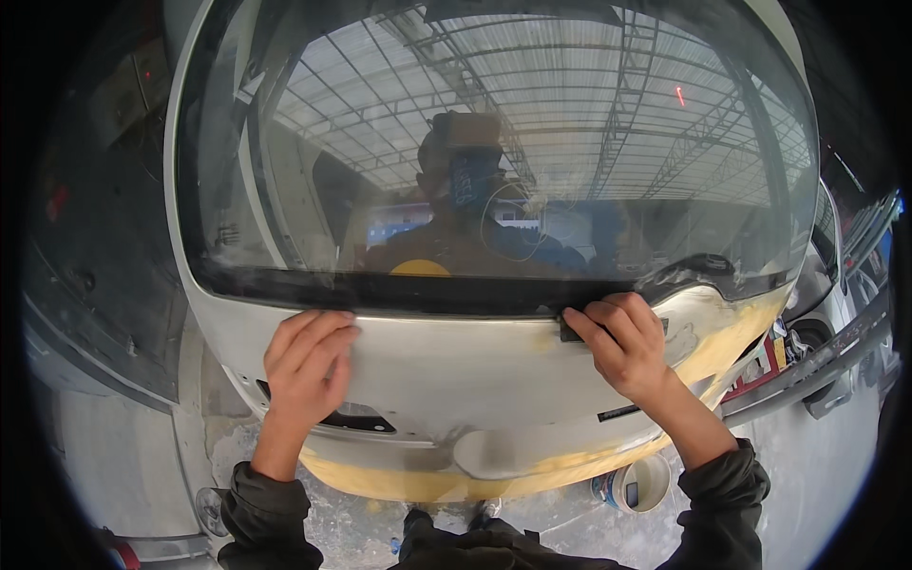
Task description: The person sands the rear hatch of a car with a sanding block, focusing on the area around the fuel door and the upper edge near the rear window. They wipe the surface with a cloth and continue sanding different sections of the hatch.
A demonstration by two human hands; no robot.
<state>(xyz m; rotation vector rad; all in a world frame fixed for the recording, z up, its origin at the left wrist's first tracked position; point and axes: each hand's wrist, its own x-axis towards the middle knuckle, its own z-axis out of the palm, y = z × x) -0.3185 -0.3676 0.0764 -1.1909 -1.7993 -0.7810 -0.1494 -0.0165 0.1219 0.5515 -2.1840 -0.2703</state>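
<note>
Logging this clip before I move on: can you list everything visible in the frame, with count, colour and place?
Car tailgate panel: one, silver-grey bare metal with yellowish filler patches along its lower and right edges, centre.
Rear window glass: one, tinted and reflective, showing a roof framework and a person's reflection, upper centre.
Black trim strip: one, black, along the bottom edge of the glass.
Small dark block: one, black, under the right hand's fingers; what it is cannot be told.
Bucket: one, white, on the floor at lower right.
Concrete floor: grey, dusty, below the panel.
Left hand: flat on the panel.
Right hand: fingers curled at the trim edge.
</note>
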